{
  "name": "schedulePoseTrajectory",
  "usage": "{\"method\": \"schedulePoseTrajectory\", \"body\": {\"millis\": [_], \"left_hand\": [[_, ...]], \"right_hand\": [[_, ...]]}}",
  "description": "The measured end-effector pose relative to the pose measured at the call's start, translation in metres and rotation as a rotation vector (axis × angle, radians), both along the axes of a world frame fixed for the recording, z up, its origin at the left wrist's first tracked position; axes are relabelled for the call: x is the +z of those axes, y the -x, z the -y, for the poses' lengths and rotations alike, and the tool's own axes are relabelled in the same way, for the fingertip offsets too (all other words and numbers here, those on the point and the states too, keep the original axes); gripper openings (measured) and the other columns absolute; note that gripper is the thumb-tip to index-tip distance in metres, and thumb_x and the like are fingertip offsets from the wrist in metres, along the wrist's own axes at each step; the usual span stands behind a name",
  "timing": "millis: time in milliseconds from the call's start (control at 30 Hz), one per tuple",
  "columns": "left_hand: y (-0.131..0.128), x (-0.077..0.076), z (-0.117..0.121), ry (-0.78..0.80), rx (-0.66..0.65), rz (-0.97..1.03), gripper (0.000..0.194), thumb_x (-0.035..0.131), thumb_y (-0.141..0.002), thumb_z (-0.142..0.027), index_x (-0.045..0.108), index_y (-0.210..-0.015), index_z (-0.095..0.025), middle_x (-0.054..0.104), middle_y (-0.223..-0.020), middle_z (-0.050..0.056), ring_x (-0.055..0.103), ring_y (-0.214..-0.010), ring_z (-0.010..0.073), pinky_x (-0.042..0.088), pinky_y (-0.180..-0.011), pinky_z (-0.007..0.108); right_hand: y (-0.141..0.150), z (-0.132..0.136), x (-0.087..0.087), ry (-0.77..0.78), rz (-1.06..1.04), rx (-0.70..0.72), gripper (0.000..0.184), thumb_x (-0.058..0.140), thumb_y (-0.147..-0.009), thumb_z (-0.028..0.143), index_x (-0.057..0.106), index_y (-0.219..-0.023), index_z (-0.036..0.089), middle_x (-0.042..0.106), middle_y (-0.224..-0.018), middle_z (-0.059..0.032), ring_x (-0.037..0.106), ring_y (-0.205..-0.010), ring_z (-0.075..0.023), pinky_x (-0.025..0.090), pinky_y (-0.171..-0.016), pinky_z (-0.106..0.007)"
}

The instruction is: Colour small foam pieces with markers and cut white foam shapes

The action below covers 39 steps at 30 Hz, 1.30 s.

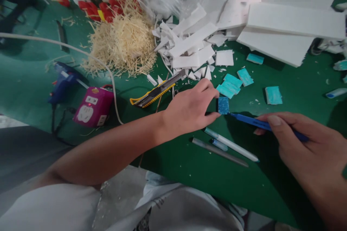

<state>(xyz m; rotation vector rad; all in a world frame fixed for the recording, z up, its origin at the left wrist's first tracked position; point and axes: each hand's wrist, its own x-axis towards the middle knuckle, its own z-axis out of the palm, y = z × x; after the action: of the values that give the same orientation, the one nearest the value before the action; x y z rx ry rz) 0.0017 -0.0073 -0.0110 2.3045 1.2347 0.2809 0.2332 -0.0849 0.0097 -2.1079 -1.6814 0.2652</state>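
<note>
My left hand (pixel 191 108) pinches a small dark blue foam square (pixel 223 105) between thumb and fingers, just above the green table (pixel 189 173). My right hand (pixel 300 144) is closed on a blue pen (pixel 260 124) whose tip touches the square's lower right corner. Several lighter turquoise foam pieces (pixel 233 83) lie just beyond the square. Two white pens (pixel 230 148) and a grey one (pixel 219 152) rest on the table below my left hand.
A yellow utility knife (pixel 154 94) lies left of my left hand. Behind it are a heap of wood shavings (pixel 124 43), white foam offcuts (pixel 189 47) and white foam boards (pixel 287 32). A magenta power strip (pixel 93 106) and blue glue gun (pixel 63 81) sit at left.
</note>
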Motion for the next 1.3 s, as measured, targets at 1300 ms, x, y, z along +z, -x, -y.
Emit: {"method": "schedulePoseTrajectory", "body": {"millis": [1300], "left_hand": [[0.000,-0.002,0.000,-0.025,-0.003,-0.005,0.031,0.073,-0.094,-0.035,0.062,-0.119,-0.019,0.063,-0.128,0.008,0.070,-0.097,0.0184,0.053,-0.071,0.028]], "right_hand": [[-0.023,-0.002,-0.022,-0.158,0.075,0.097,0.054,0.056,-0.090,0.077,0.085,-0.087,0.032,0.077,-0.069,-0.0050,0.048,-0.040,-0.0138,0.023,-0.035,-0.030]]}}
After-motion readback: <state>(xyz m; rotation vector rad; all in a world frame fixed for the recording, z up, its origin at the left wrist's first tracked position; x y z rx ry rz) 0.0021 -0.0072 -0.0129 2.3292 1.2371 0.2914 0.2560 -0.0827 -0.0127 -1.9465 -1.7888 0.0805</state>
